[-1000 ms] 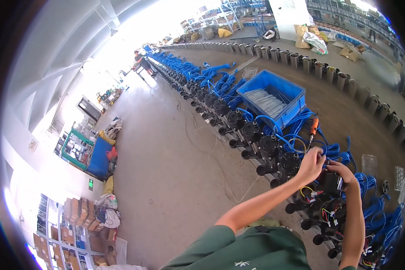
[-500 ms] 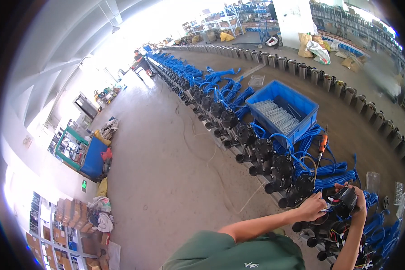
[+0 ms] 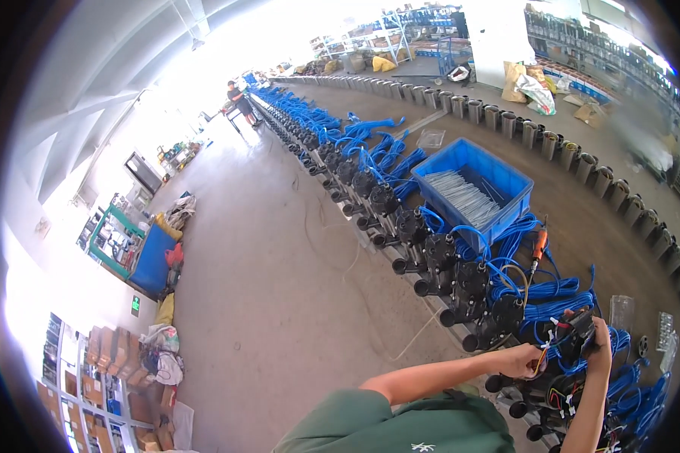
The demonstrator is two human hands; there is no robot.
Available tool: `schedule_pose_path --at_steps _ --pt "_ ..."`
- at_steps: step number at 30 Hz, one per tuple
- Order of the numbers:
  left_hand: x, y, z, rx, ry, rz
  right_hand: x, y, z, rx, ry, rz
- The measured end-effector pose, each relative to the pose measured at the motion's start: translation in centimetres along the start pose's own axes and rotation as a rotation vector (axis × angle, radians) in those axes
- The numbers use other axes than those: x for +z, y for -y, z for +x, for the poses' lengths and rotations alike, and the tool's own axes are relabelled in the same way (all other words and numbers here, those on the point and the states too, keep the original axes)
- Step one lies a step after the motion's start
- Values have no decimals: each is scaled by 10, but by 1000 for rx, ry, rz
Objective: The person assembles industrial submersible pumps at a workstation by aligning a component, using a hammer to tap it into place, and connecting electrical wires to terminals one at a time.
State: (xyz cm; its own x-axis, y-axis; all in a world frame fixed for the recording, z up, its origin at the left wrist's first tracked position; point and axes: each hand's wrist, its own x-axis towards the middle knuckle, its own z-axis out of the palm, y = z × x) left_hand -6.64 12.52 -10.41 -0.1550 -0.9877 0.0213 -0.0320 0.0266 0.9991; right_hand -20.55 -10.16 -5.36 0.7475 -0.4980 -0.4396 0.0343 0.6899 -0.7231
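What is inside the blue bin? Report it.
The blue bin holds a heap of thin whitish strips, with a few lying apart from it. The heap covers whatever is beneath it, so that cannot be seen.

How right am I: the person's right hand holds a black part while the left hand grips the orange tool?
The head view shows the left hand at coloured wires, not gripping the orange tool, which is by the blue cables. The right hand does hold the black part.
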Motion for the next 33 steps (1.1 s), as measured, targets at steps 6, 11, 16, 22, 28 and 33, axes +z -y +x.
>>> schedule_pose_path --at_steps 6,11,16,22,28,33 --pt "9 12 13 21 -237 133 17 1 -12 0 15 73" --pt "20 5 18 -35 -425 198 21 11 -25 37 121 -306" --pt "-9 -44 8 -262 -305 325 0 6 -7 -150 158 -994" --pt "-39 19 15 -174 -290 166 7 -42 0 -318 -99 -998" --pt "-41 3 0 -330 -165 -632 48 -47 -40 -418 -268 -1160" --pt "-25 -39 3 -286 -78 245 47 -51 -33 -503 -220 -1090"
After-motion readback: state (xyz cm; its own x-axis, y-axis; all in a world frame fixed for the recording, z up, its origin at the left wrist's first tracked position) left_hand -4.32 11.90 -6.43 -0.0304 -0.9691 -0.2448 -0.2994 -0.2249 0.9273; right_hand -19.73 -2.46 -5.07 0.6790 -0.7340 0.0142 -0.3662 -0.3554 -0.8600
